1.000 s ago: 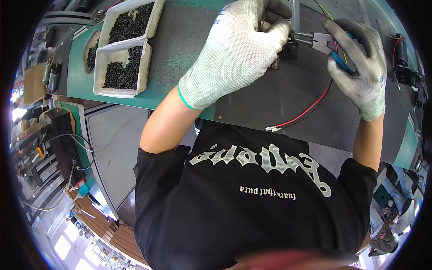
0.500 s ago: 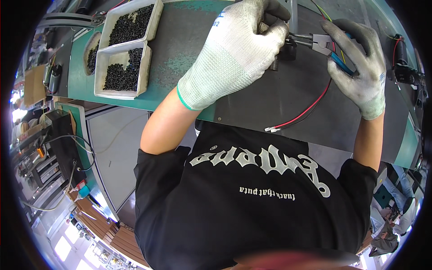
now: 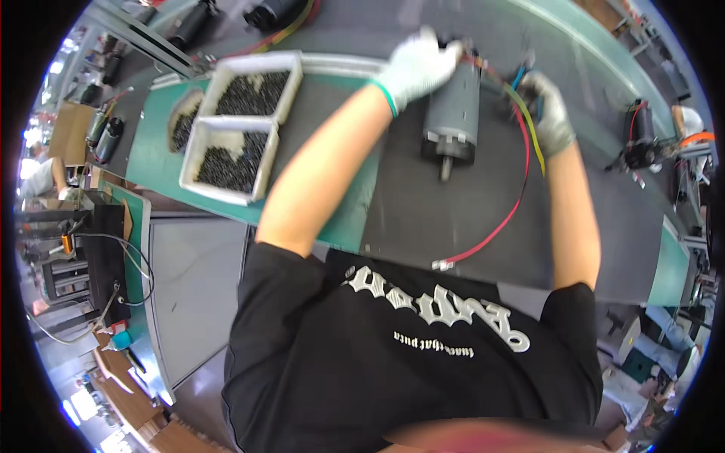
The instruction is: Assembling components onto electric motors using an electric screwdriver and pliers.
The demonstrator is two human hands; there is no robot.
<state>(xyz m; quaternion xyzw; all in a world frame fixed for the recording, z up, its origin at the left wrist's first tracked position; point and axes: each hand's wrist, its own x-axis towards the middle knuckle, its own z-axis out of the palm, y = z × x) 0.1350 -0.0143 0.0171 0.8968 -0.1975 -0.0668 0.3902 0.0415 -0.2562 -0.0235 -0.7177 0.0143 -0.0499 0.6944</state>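
A grey cylindrical motor [image 3: 455, 98] lies on the dark work surface, its shaft toward me. My left hand [image 3: 419, 69], in a white glove, is at the motor's far end; its fingers are blurred and partly hidden. To the right of the motor, my gloved right hand [image 3: 550, 113] is closed around blue-handled pliers [image 3: 519, 76], which are smeared by motion. A yellow-green wire [image 3: 533, 134] hangs between motor and right hand. Red and black leads [image 3: 507, 220] curve from the motor's far end toward me, ending in pale connectors [image 3: 442, 265].
Two white trays [image 3: 194, 185] of small black parts stand at left, beside a smaller dish [image 3: 173, 136]. Other motors [image 3: 192, 25] lie at the far left. Another motor [image 3: 642, 127] is at right, near a co-worker's hand [image 3: 687, 119]. A metal rail [image 3: 136, 39] crosses the far left.
My view has shifted, and the whole motor now shows. Both hands are farther from me and wider apart from each other; the pliers have come away from the left hand's fingers.
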